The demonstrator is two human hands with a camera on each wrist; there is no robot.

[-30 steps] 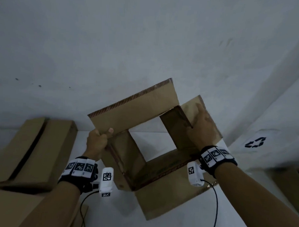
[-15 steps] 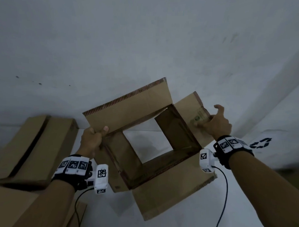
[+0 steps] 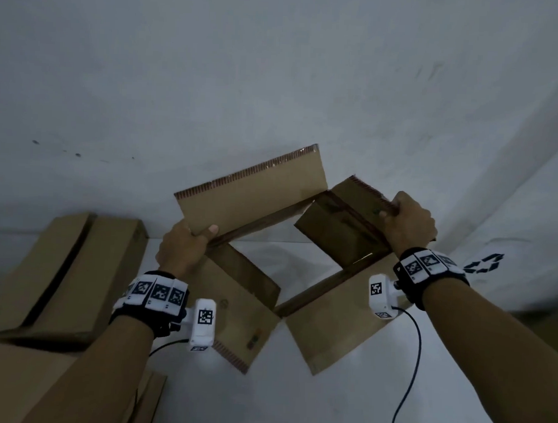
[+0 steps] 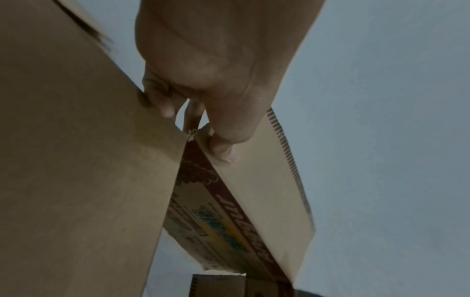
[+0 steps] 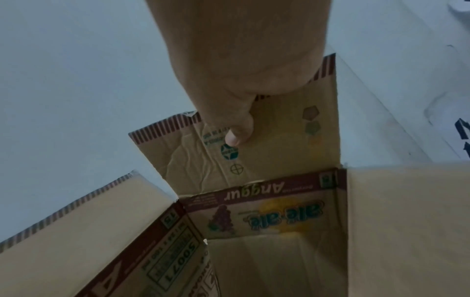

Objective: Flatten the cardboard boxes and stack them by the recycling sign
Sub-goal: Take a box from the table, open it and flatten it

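Note:
An open-ended brown cardboard box (image 3: 249, 197) hangs in the air in front of a pale wall, with the floor visible through its hollow middle. My left hand (image 3: 182, 245) grips the lower corner of its long upper flap, thumb on the front (image 4: 223, 148). My right hand (image 3: 408, 221) grips the striped edge of the small right flap (image 5: 277, 140), thumb on the printed face. Inside, the box walls (image 5: 267, 213) carry "ale-ale Anggur" print. A black recycling sign (image 3: 483, 263) shows on the wall low at the right.
Two more cardboard boxes (image 3: 70, 275) lie at the left on the white floor, one nearer at the bottom left corner (image 3: 17, 385). A wall corner runs diagonally at the right. Cables hang from both wrist cameras.
My right hand left the outer face of the right flap, opened, and now grips that flap's striped top edge. The box has tilted slightly, and my left hand keeps its hold.

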